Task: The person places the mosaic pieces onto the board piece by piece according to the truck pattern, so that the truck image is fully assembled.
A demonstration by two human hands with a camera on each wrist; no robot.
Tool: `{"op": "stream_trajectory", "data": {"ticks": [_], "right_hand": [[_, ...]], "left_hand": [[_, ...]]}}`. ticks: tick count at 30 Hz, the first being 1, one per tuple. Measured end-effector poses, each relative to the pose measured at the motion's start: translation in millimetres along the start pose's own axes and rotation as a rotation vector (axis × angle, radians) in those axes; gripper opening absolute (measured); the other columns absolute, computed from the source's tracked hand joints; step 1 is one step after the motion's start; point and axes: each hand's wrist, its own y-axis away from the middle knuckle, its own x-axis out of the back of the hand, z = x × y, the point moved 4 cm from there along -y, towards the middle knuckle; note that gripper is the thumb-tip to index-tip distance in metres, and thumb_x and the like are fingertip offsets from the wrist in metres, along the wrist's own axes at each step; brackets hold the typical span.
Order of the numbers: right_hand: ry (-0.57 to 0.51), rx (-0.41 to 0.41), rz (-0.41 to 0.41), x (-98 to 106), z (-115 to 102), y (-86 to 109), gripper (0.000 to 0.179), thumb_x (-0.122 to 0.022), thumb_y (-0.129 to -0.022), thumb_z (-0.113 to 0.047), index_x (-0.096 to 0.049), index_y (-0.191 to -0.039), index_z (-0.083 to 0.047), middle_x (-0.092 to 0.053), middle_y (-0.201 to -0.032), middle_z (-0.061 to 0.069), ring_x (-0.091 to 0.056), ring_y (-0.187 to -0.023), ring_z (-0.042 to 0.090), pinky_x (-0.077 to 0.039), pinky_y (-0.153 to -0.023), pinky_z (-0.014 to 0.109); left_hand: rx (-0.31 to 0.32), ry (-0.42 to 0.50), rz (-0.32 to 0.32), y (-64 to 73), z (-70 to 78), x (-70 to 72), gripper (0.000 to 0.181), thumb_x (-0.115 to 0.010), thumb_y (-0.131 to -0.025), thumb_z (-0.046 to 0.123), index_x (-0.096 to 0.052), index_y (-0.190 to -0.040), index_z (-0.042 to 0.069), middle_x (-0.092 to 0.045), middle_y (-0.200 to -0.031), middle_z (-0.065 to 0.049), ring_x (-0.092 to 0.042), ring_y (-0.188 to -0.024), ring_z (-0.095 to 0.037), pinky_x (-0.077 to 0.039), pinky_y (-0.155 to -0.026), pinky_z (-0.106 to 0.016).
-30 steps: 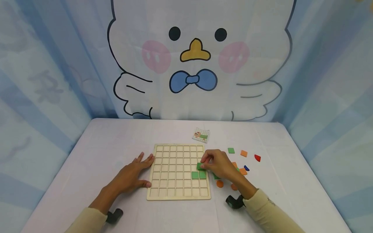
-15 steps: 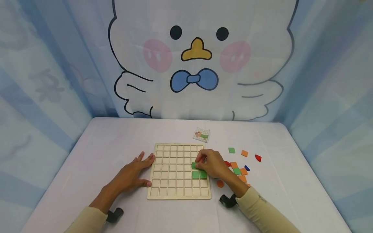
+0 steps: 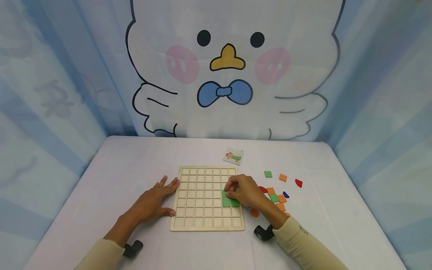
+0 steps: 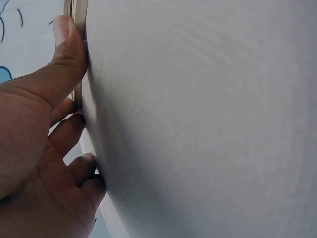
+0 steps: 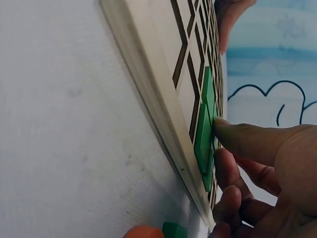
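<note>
Tile [image 3: 224, 194] sits further left, nearly seated, we judge; right hand [image 3: 247, 190] pinches it, spread left hand [image 3: 156, 201] touches board [image 3: 200, 203].

Draped booth, recording-setup style — cartoon-print backdrop [image 3: 229, 77] right behind a white table [image 3: 202, 251], pale-blue left curtain [image 3: 50, 120] and right curtain [image 3: 384, 120] hemming in its sides. Black wrist cameras [image 3: 133, 249] fit that. Building type beyond the cloth — can't tell.
</note>
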Motion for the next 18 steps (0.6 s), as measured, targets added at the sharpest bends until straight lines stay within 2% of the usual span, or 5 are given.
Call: {"op": "stream_trajectory", "data": {"ticks": [9,13,18], "right_hand": [[-0.039,-0.006,-0.005,4.2,4.5,1.6,0.017,-0.09,-0.086,-0.014,-0.076,-0.094,-0.021,-0.067,-0.082,-0.008,-0.057,-0.075,0.012,-0.046,-0.07,0.025],[-0.051,0.002,0.004,10.7,9.4,3.3,0.017,-0.089,-0.087,-0.016,-0.077,-0.098,-0.021,-0.07,-0.086,-0.009,-0.056,-0.077,0.013,-0.046,-0.072,0.026],[-0.054,-0.025,0.032,21.8,18.1,6.0,0.019,-0.088,-0.088,-0.016,-0.078,-0.103,-0.021,-0.073,-0.09,-0.008,-0.055,-0.077,0.015,-0.046,-0.072,0.027]], "left_hand": [[-0.004,-0.002,0.002,-0.1,-0.3,-0.3,0.111,-0.091,-0.075,0.044,-0.035,-0.167,0.019,-0.033,-0.173,-0.004,-0.021,-0.162,-0.05,-0.033,-0.121,-0.074],[-0.003,-0.003,0.003,-1.3,-1.1,-0.9,0.111,-0.091,-0.075,0.044,-0.035,-0.167,0.019,-0.032,-0.173,-0.004,-0.021,-0.162,-0.05,-0.033,-0.12,-0.074],[0.002,-0.004,-0.001,-2.1,-1.3,-1.5,0.111,-0.091,-0.075,0.043,-0.034,-0.167,0.019,-0.031,-0.174,-0.003,-0.02,-0.162,-0.049,-0.033,-0.121,-0.073]]}}
